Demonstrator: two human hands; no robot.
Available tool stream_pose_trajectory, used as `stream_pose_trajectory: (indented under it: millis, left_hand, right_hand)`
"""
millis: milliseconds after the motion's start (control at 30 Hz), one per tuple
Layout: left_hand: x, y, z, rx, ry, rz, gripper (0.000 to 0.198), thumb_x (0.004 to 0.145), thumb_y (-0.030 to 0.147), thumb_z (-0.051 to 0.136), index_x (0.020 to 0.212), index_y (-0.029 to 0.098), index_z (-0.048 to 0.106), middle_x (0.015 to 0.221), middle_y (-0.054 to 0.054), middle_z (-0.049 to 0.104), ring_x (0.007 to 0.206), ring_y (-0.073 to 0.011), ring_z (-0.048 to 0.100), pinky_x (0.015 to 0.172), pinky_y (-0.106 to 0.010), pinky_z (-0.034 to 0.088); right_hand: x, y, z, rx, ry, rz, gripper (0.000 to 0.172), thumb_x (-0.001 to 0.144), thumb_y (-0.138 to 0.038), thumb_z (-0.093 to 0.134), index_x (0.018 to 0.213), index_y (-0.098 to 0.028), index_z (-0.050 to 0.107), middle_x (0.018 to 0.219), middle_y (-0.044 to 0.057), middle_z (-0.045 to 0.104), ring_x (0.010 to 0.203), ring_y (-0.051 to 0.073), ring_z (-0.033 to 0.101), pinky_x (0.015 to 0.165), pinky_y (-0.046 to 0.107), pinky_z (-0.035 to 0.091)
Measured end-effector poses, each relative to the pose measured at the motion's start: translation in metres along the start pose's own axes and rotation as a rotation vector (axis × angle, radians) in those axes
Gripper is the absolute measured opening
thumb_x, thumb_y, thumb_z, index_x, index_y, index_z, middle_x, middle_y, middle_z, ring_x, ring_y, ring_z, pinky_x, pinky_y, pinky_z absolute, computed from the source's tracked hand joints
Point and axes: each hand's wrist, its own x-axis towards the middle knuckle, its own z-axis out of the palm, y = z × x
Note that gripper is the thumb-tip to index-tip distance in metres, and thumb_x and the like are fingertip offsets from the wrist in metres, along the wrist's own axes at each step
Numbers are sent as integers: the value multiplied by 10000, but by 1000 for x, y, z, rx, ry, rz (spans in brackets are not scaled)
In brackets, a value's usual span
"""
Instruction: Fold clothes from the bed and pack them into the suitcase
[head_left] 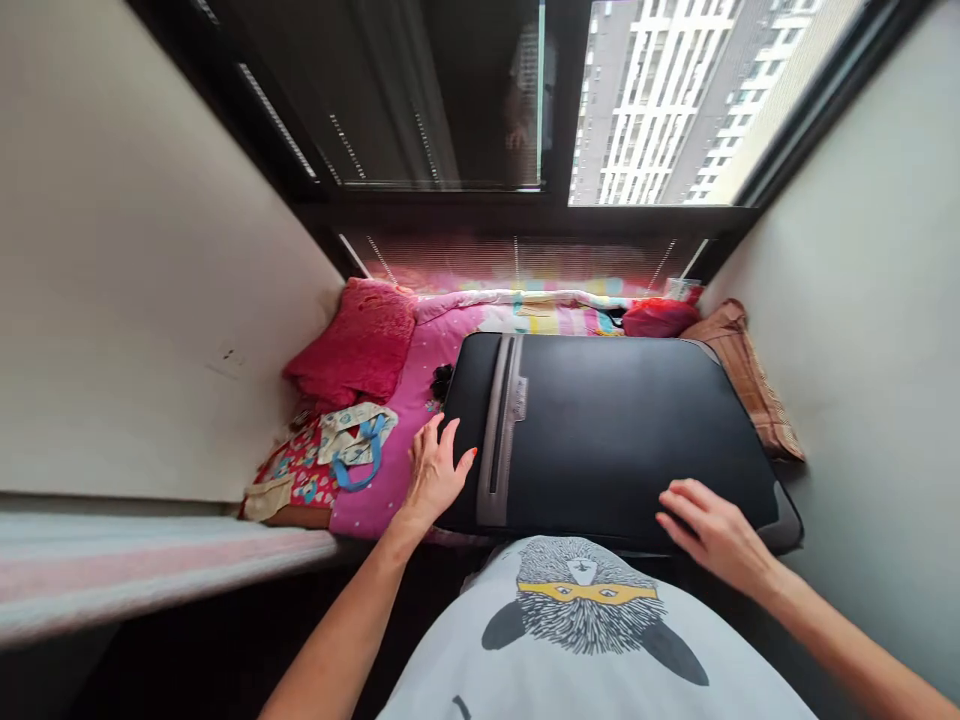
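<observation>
A large dark suitcase (pixel 607 430) lies flat across the window seat in front of me, with a grey zipped strip (pixel 495 450) running down its left part. At the suitcase's near left corner is my left hand (pixel 435 470), its fingers spread and holding nothing. My right hand (pixel 701 525) hovers over or rests on the near edge toward the right; I cannot tell if it touches. Its fingers are stretched out and nothing is in them. Small black wheels (pixel 442 381) seem to stick out at the suitcase's left end.
Left of the suitcase are a red plush cushion (pixel 360 345), a patterned cloth with a blue strap (pixel 364 450) and a pink polka-dot mat (pixel 420 400). A brown cushion (pixel 750 380) and a red bundle (pixel 660 317) sit at the right. White walls (pixel 885 250) flank both sides; windows stand behind.
</observation>
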Motion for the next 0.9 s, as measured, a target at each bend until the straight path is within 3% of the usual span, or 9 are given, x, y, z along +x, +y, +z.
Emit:
stream_pose_trajectory:
  millis: [67,133,200,300,400,500,700,900]
  left_hand:
    - [36,28,1,-26,-41,146,596,976,474,592,1455,120,582,1545,-231,474,1400,-388,459,1134,-551,424]
    - [62,61,10,-20,-88,273,664,983,544,574,1514,148,542,1600,-217,439,1471,-398,390,1171,-570,376]
    - [70,93,25,5,-152,397,705,985,586,556,1570,198,492,1651,-195,390,1532,-417,300,1197,-621,315]
    - [53,119,56,48,-247,577,702,988,597,547,1613,301,425,1722,-157,274,1583,-436,191,1201,-713,222]
    - [30,119,84,85,-268,642,709,991,553,564,1632,318,376,1751,-158,184,1602,-431,146,1216,-730,151]
    - [21,113,99,116,-259,637,731,981,515,590,1638,285,366,1751,-175,167,1609,-436,116,1226,-723,133]
    - [24,115,101,159,-251,632,695,970,456,607,1610,248,431,1740,-190,199,1602,-445,147,1222,-726,154]
    - [7,110,95,168,-261,680,672,971,433,594,1591,208,468,1732,-214,208,1602,-448,145,1225,-704,193]
  right_hand:
    - [20,19,-20,-103,125,62,317,1025,-375,565,1275,-220,682,1247,154,672,1096,268,667,965,422,550]
    - [29,31,-23,-209,138,90,436,1004,-433,604,1384,-226,649,1421,189,603,1252,332,606,1022,495,496]
    - [24,32,-10,-253,79,63,538,958,-502,663,1441,-269,627,1564,187,500,1410,391,487,1073,542,426]
    - [1,22,31,-236,-20,8,722,853,-608,751,1507,-357,575,1684,146,357,1528,438,318,1151,579,304]
    - [-24,15,70,-214,-37,21,823,813,-619,779,1559,-403,504,1735,116,255,1561,452,242,1197,594,203]
    - [-36,21,92,-180,-8,36,802,828,-608,764,1560,-417,496,1744,116,226,1572,452,218,1206,603,167]
    - [-35,27,92,-100,-29,48,738,859,-592,731,1545,-423,515,1741,119,236,1568,453,238,1205,618,175]
    - [-40,24,89,-70,-26,46,730,858,-546,745,1541,-424,517,1733,114,264,1565,435,263,1210,608,191]
